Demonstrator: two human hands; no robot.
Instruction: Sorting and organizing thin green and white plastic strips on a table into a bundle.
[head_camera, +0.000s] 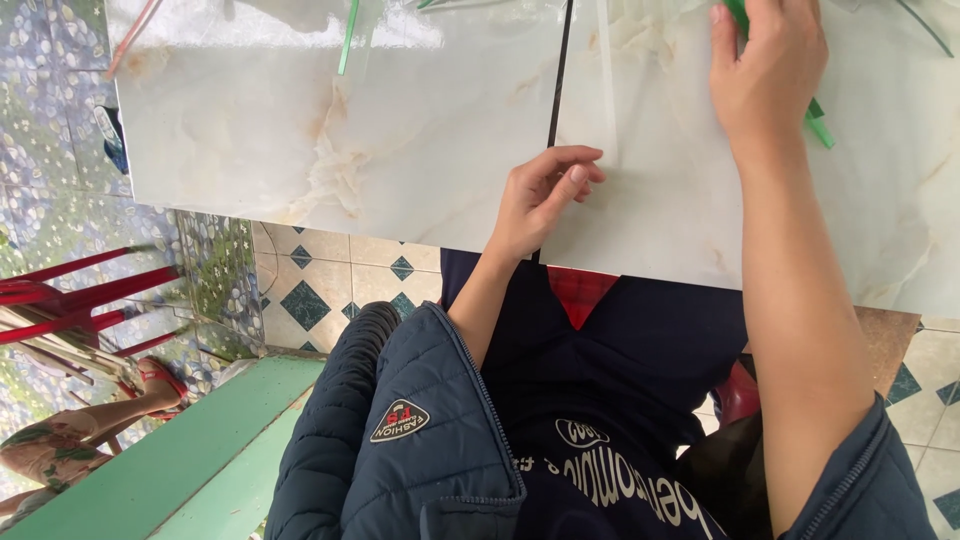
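Marble-look tabletop (400, 130), green strips (820, 125) under right hand (765, 75), red stool (70, 295) nearby

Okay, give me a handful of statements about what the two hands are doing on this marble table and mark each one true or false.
1. The right hand holds green strips near the far side of the marble table. True.
2. The left hand rests flat with its fingers spread. False: its fingers are curled, pinching a thin white strip.
3. Both hands are on the same slab. True: both lie right of the dark seam.
4. The floor tiles are plain grey. False: they are cream with teal diamonds.
5. A green bench lies at the lower left. True.
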